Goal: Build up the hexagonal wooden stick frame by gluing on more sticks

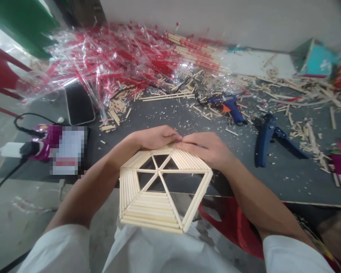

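Both hands gripping far edge of hexagonal stick frame (159,189).
Left hand (156,137) and right hand (206,148) curl onto its top rim, fingertips meeting; frame tilted over lap at table edge (301,197). Blue glue guns (230,106) well apart.

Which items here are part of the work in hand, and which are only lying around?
In hand:
pale wooden-stick hexagon frame
left hand and right hand, both pressing on its far edge

Lying about:
two blue glue guns
black phone
red-and-clear plastic wrappers
loose wooden stick offcuts
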`<action>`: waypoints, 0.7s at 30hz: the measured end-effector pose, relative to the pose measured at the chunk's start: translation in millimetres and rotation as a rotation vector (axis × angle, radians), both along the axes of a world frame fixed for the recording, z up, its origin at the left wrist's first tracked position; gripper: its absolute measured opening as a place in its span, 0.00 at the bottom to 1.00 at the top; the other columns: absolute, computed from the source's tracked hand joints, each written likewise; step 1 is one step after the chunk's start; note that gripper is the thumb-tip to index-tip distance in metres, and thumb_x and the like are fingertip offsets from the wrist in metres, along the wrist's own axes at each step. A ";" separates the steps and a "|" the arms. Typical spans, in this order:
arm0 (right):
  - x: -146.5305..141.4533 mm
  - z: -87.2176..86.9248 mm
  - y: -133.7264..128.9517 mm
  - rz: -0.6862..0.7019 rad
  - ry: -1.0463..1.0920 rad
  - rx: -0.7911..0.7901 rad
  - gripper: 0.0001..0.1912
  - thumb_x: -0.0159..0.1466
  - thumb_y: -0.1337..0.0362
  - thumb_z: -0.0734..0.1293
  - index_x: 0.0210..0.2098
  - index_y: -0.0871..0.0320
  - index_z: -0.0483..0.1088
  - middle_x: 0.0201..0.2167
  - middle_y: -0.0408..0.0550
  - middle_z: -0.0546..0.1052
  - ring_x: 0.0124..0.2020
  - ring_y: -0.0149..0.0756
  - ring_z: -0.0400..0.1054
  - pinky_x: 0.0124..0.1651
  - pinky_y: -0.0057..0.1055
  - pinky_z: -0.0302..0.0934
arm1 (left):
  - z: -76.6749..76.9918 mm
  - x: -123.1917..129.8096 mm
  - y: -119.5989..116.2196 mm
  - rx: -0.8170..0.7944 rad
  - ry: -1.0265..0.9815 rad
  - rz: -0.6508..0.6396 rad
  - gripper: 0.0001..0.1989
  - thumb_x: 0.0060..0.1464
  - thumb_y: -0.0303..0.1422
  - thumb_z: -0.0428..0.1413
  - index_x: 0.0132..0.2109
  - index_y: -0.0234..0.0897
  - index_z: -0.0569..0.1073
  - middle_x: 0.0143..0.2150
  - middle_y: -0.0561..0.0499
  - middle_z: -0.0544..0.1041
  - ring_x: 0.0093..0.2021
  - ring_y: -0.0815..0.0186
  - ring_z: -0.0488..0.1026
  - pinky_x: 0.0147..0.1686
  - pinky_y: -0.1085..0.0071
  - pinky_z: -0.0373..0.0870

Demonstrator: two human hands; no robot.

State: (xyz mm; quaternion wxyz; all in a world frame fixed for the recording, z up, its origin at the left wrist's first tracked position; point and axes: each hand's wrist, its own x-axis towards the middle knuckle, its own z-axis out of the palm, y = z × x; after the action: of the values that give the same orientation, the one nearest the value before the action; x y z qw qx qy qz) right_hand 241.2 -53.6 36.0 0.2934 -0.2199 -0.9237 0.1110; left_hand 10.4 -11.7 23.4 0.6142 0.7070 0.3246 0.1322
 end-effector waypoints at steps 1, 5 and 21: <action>0.2 -0.4 -0.5 -0.001 -0.006 -0.002 0.13 0.76 0.68 0.63 0.45 0.53 0.81 0.41 0.48 0.85 0.39 0.35 0.79 0.43 0.31 0.72 | -0.3 0.3 -0.1 0.005 0.000 -0.006 0.13 0.62 0.38 0.59 0.32 0.38 0.83 0.31 0.52 0.82 0.30 0.68 0.74 0.33 0.75 0.67; -0.1 0.8 -2.2 -0.010 -0.023 -0.049 0.12 0.76 0.67 0.64 0.46 0.52 0.81 0.40 0.48 0.85 0.40 0.35 0.80 0.44 0.31 0.73 | -0.1 1.1 -0.2 0.026 0.005 -0.021 0.14 0.63 0.39 0.58 0.33 0.38 0.82 0.31 0.52 0.82 0.30 0.68 0.73 0.33 0.74 0.66; 1.1 -12.2 3.4 -0.063 0.078 -0.118 0.07 0.72 0.67 0.67 0.49 0.51 0.74 0.44 0.47 0.80 0.42 0.35 0.76 0.44 0.31 0.72 | -0.5 -0.2 3.3 -0.017 -0.011 -0.023 0.14 0.61 0.39 0.59 0.30 0.37 0.78 0.28 0.51 0.78 0.29 0.67 0.70 0.32 0.72 0.66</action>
State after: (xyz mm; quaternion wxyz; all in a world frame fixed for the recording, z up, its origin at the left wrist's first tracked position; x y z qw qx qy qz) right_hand 242.2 -50.1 23.8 0.3191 -0.2611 -0.8961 0.1643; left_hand 10.2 -8.4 23.0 0.6235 0.7046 0.3143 0.1260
